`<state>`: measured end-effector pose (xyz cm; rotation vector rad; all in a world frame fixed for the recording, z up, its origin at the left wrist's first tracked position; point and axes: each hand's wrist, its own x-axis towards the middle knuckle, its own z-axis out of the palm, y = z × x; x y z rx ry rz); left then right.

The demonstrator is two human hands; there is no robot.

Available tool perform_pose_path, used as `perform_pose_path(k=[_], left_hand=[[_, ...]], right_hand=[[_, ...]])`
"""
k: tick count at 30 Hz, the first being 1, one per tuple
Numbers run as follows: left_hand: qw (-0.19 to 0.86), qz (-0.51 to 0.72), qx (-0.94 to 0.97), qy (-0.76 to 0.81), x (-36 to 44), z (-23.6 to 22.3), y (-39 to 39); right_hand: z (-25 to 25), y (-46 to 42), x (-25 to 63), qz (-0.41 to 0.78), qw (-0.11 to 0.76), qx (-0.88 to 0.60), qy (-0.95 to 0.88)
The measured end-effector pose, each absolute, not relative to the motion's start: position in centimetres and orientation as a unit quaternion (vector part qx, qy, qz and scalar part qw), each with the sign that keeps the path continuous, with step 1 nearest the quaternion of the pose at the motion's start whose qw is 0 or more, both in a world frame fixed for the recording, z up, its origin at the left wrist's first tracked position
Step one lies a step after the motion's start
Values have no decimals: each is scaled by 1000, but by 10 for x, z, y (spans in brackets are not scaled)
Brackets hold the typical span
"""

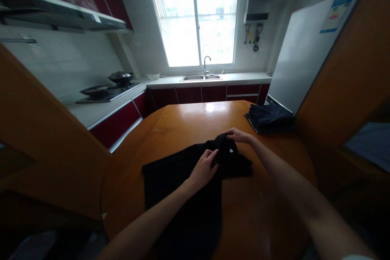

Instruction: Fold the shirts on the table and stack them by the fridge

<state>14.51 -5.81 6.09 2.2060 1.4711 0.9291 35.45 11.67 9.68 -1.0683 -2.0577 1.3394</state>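
Observation:
A black garment (pixel 183 195) lies spread over the near middle of the wooden table (pixel 189 122), one part of it bunched up at the right. Its exact kind is hard to make out in the dark cloth; a small white mark shows on the bunched part. My left hand (pixel 204 167) pinches the fabric near the middle, fingers closed. Farther right and a little beyond, my right hand (pixel 237 135) grips the top edge of the raised, bunched cloth. Both hands' fingertips are partly hidden in the folds.
A stack of folded dark clothes (pixel 269 118) sits at the table's far right. Beyond the table runs a counter with a sink (pixel 201 77). Pans (pixel 96 91) stand on the stove at left, and a refrigerator (pixel 307 48) stands at right.

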Motion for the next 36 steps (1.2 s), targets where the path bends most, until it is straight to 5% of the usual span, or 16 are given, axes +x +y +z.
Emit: perform_pose_path(k=[5, 14, 24, 36], left_hand=[[124, 322, 792, 504, 154, 61, -72], [248, 407, 644, 599, 189, 60, -38], [252, 326, 658, 630, 101, 108, 10], [383, 137, 639, 652, 37, 143, 53]], right_hand=[[110, 112, 354, 552, 238, -394, -695], [144, 101, 320, 537, 336, -441, -635], [146, 92, 336, 381, 353, -445, -729], [123, 127, 330, 489, 134, -408, -759]])
